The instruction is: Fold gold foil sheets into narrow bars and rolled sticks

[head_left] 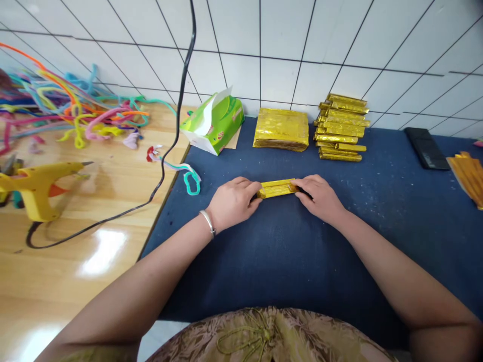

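Note:
Between my two hands lies a narrow folded strip of gold foil paper (278, 188), just above the dark blue table cover (279, 261) or on it; I cannot tell which. My left hand (236, 201) pinches its left end, thumb and fingers closed round it. At the other end, my right hand (317, 197) grips the strip with fingertips and thumb. Behind the strip sits a flat stack of gold foil sheets (281, 128). To the right of that stack, several folded gold strips (341, 128) are piled up.
A green tissue pack (219, 123) stands by the tiled wall. On the wooden table (124, 211) at left are a yellow glue gun (41, 186), its black cord (177, 125) and colourful pipe cleaners (75, 110). A black phone (426, 148) and brownish-gold strips (468, 176) lie at right.

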`<state>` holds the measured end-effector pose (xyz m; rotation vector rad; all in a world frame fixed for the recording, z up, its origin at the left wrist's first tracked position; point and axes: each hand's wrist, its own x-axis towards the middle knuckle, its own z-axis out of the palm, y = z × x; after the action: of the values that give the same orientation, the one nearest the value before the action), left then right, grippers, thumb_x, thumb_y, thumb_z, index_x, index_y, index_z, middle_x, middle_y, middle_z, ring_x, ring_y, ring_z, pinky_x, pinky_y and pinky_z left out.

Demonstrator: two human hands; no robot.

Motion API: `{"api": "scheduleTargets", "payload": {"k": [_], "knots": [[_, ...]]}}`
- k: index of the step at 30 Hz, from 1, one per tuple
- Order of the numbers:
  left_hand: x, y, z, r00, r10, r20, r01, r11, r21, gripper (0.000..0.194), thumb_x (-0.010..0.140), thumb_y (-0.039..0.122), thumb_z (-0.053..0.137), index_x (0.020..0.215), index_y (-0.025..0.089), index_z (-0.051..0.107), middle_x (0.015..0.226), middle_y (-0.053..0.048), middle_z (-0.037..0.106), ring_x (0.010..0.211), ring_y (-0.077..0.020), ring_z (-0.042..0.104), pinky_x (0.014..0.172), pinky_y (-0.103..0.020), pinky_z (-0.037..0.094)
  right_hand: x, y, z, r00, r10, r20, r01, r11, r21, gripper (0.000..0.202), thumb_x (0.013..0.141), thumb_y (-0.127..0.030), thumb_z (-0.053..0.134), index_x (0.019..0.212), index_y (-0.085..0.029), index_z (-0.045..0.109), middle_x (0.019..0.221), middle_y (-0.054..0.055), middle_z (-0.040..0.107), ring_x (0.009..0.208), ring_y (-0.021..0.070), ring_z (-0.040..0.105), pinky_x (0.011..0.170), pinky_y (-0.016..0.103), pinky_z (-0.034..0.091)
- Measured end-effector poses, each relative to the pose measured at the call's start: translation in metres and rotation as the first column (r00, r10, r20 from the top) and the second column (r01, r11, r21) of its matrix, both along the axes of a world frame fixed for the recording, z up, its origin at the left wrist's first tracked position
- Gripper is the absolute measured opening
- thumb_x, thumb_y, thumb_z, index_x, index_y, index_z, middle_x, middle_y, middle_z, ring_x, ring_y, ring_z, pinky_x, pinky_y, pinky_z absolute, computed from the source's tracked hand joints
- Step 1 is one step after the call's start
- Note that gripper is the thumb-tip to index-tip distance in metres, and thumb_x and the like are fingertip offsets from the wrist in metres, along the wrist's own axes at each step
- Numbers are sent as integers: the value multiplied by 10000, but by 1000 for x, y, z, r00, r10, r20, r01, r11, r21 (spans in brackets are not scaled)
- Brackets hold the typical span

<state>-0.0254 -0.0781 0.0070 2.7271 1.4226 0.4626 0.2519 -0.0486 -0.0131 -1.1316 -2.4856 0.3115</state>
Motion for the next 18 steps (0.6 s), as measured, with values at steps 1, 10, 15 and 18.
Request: {"api": "scheduleTargets", "payload": {"k": [1,10,15,18], "knots": [[2,-4,3,1000,-14,-20,14,1000,3,260,874,341,547,1055,164,607,960,-87,673,964,-230,590,842,-365,505,0,1,0,1000,-3,-7,3,1000,3,370,894,-218,498,1259,-272,525,1073,35,681,1040,237,550,899,412,438],[6,-16,-6,996,-25,-82,35,993,116,229,944,245,445,1077,169,615,1112,-95,672,1047,-231,622,857,-382,531,1,2,-2,1000,9,10,-10,998,68,273,911,-242,498,1156,-261,617,1087,22,702,1028,228,565,869,413,440],[5,-18,-16,999,-7,-54,16,985,174,210,939,233,461,1042,154,625,1132,-94,675,1077,-231,624,873,-372,534,2,1,-4,1000,22,1,-22,994,106,237,910,-232,505,1092,-257,654,1093,20,706,1032,227,571,854,415,451],[4,-18,-17,997,-22,-72,35,983,181,196,931,207,466,1002,164,644,1170,-78,663,1095,-233,614,874,-377,530,3,1,-5,1000,26,-6,-26,993,118,226,905,-228,516,1075,-260,660,1110,9,702,1028,224,574,839,409,460]]}}
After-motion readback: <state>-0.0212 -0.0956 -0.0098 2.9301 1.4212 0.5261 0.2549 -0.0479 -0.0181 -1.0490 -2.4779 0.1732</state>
